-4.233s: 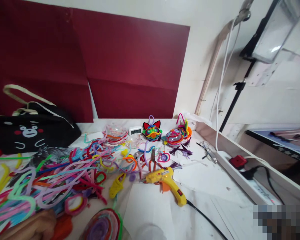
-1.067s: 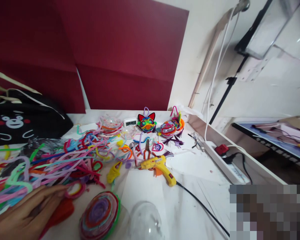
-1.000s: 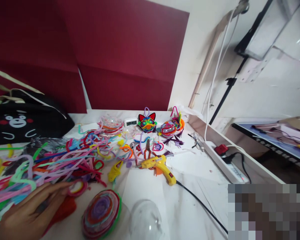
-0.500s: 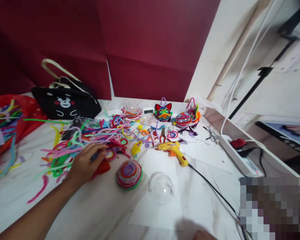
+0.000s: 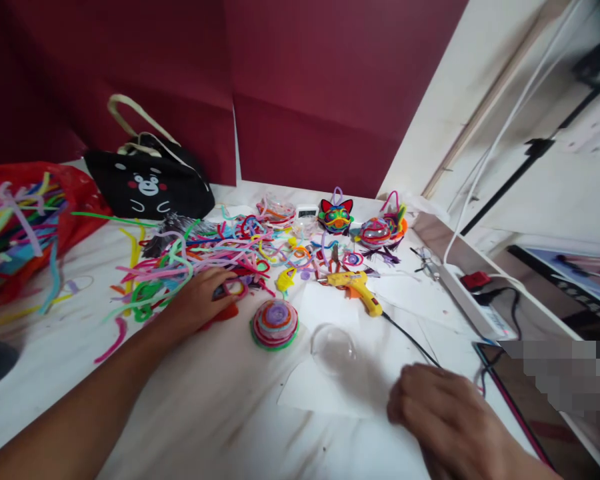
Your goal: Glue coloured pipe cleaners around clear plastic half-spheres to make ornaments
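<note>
**Both hands down on worktop, L at the pipe-cleaner pile**

R hand (image 5: pixel 445 413) is closest to cam, bottom right. Knuckles up, fingers curled under, blurred, so can't tell if anything is gripped. It sits at the near edge of a white paper sheet (image 5: pixel 325 397), with a dark tablet (image 5: pixel 510 400) just beside it on the right. A clear plastic dome (image 5: pixel 333 347) stands on the sheet's far part. A coiled multi-colour disc (image 5: pixel 275 323) is near the dome's left, not touching it.

L forearm comes in from bottom left across the bare worktop (image 5: pixel 180 400). L hand (image 5: pixel 197 305) is palm down at the near edge of the pipe-cleaner pile (image 5: pixel 205 253). Its fingers lie on a pink loop (image 5: pixel 235 288), w/ a red felt piece (image 5: pixel 225 312) under the hand. Pinching or just touching, can't tell.

Past the disc is a yellow glue gun (image 5: pixel 355 287), black cord trailing right. Farther back are a cat-face ornament (image 5: pixel 336 215), ball ornaments (image 5: pixel 377 232) and a small clock (image 5: pixel 307 212). Glasses (image 5: pixel 425 263) and a power strip (image 5: pixel 475 310) lie on the right. A red bag (image 5: pixel 75 200) w/ more pipe cleaners sits far left, a black bear bag (image 5: pixel 150 187) at the back.
</note>
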{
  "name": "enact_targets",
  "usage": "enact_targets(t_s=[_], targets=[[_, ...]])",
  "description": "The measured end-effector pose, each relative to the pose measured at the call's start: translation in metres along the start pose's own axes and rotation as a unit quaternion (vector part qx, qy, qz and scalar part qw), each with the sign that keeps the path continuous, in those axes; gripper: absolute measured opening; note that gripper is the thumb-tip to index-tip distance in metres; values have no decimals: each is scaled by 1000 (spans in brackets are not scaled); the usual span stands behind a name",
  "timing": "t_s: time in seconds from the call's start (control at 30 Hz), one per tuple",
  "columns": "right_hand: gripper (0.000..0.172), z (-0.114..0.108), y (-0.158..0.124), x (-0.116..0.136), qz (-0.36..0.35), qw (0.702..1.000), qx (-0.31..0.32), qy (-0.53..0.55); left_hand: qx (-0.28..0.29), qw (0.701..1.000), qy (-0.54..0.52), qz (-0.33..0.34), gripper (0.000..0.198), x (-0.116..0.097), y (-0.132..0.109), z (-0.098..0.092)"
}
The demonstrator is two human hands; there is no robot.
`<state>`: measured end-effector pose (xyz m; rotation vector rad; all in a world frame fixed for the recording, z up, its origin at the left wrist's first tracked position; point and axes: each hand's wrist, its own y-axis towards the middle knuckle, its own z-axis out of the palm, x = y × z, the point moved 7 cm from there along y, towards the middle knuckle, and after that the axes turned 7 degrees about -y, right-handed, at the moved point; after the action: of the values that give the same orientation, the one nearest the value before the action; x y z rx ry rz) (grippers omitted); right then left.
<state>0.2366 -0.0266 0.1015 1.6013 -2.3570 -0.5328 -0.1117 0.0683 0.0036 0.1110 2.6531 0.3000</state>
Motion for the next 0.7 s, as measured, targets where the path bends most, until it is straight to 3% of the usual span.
enact_targets(t_s=[0.1,0.3,0.43,0.57,0.7], targets=[[32,8,35,-19,10,999,13,29,-20,1000,-11,19,47,1,1,1],[24,73,110,-63,10,993,117,30,-65,997,-24,17,42,5,3,-2],[29,104,152,-76,11,987,156,25,-71,997,-8,18,43,12,4,-2],[26,115,173,-103,65,987,144,-34,-69,998,-4,16,40,19,6,2],[30,117,175,-167,177,974,113,-83,-74,997,-14,-7,47,23,7,3]])
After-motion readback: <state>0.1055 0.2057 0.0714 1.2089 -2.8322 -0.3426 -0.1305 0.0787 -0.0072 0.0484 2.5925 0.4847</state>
